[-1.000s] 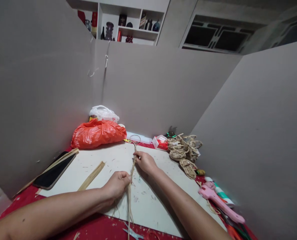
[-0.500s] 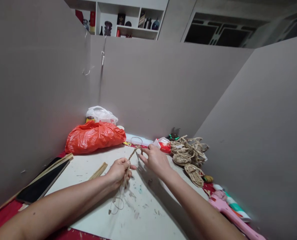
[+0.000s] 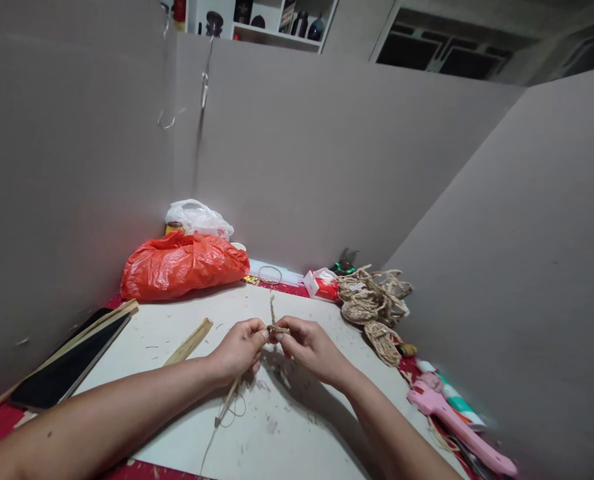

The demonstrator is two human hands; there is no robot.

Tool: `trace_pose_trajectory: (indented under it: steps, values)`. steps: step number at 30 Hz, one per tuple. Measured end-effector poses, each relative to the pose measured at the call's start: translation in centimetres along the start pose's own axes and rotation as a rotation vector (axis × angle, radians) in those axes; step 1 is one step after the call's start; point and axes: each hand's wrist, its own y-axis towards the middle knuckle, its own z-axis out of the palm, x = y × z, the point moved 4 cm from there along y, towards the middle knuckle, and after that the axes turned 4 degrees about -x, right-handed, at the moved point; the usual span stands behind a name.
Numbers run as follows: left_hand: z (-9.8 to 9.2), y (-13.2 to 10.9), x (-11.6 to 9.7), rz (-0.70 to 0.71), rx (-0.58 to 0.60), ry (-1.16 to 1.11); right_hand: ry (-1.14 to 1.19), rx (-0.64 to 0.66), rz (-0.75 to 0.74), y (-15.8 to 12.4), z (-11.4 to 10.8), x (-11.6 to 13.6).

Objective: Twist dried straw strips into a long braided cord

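Note:
Both hands meet over the white board (image 3: 177, 427), near its middle. My left hand (image 3: 241, 347) pinches a brown twisted cord (image 3: 273, 308) between thumb and fingers. My right hand (image 3: 309, 347) is closed on the same cord just to the right, its fingertips almost touching those of the left. One short end of the cord sticks up between the hands. From below my left hand a thin pale strand (image 3: 209, 445) trails down toward the board's front edge. A thin loop lies beside that strand. The fingertips partly hide the crossing of the cord.
An orange plastic bag (image 3: 184, 267) sits at the back left. A black tablet-like slab (image 3: 71, 363) and a pale husk strip (image 3: 189, 341) lie on the left. Coiled cord bundles (image 3: 371, 300) are at the back right, a pink tool (image 3: 459, 423) at the right edge. Grey panels surround the table.
My right hand has come down and closer to my left hand. The cord, earlier stretched up between the hands, is now crossed at the fingertips. The view has shifted slightly.

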Motion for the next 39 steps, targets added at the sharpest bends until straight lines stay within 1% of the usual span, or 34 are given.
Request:
trace_pose_trajectory:
  steps: [3, 5, 7, 9, 11, 13, 14, 16, 19, 21, 23, 25, 27, 29, 31, 32, 33, 35, 36, 37, 38, 39]
  values:
    - [0.4, -0.1, -0.6, -0.016, 0.050, -0.051, 0.335, 0.002, 0.106, -0.2, 0.2, -0.7]
    - [0.8, -0.3, -1.0, -0.051, 0.106, -0.098, 0.555, -0.018, 0.154, -0.2, 0.3, -1.2]
    - [1.0, -0.5, -1.3, -0.063, 0.124, -0.116, 0.740, -0.041, 0.195, 0.0, 0.4, -1.6]
    - [0.9, -0.5, -1.4, -0.033, 0.077, -0.096, 0.915, -0.051, 0.253, 0.1, 0.8, -2.0]
    - [0.6, -0.4, -1.5, 0.033, -0.016, -0.053, 1.088, -0.077, 0.333, 0.2, 1.2, -2.4]
    - [0.2, -0.3, -1.7, 0.096, -0.101, -0.021, 1.205, -0.112, 0.408, 0.2, 1.6, -2.8]
    - [0.1, -0.2, -1.8, 0.117, -0.131, -0.016, 1.226, -0.129, 0.432, 0.2, 1.8, -2.9]
    - [-0.1, 0.0, -2.0, 0.136, -0.160, -0.022, 1.193, -0.174, 0.441, 0.3, 1.9, -3.1]
    - [-0.2, 0.2, -2.6, 0.158, -0.175, -0.042, 1.083, -0.265, 0.405, 0.4, 1.8, -3.3]
    - [-0.3, 0.4, -2.9, 0.166, -0.194, -0.043, 1.062, -0.280, 0.405, 0.4, 1.9, -3.3]
    - [-0.4, 0.7, -2.9, 0.157, -0.179, -0.035, 1.082, -0.234, 0.428, 0.3, 2.3, -3.4]
    - [-0.6, 1.1, -2.4, 0.131, -0.131, -0.020, 1.062, -0.189, 0.434, 0.3, 2.5, -3.7]
    - [-0.8, 1.5, -1.6, 0.090, -0.096, -0.002, 0.958, -0.160, 0.441, 0.3, 2.5, -4.3]
    - [-1.0, 1.8, -1.0, 0.057, -0.097, 0.032, 0.843, -0.126, 0.485, 0.3, 2.5, -5.1]
    - [-0.9, 1.7, -1.0, 0.076, -0.096, 0.080, 0.778, -0.111, 0.510, 0.4, 2.5, -5.5]
    - [-0.7, 1.5, -1.2, 0.112, -0.091, 0.111, 0.750, -0.134, 0.479, 0.5, 2.3, -5.5]
    - [-0.5, 1.3, -1.6, 0.161, -0.088, 0.141, 0.708, -0.175, 0.412, 0.6, 2.1, -5.3]
    - [-0.3, 0.9, -2.2, 0.245, -0.081, 0.183, 0.587, -0.275, 0.222, 0.8, 1.4, -4.5]
    - [-0.2, 0.9, -2.3, 0.254, -0.073, 0.192, 0.535, -0.305, 0.151, 0.8, 1.2, -4.1]
    - [-0.3, 1.0, -2.3, 0.236, -0.066, 0.189, 0.503, -0.300, 0.117, 0.7, 1.2, -4.0]
    - [-0.5, 1.2, -2.0, 0.194, -0.061, 0.178, 0.498, -0.258, 0.125, 0.7, 1.4, -4.1]
    - [-0.7, 1.5, -1.6, 0.145, -0.060, 0.166, 0.518, -0.197, 0.170, 0.7, 1.7, -4.4]
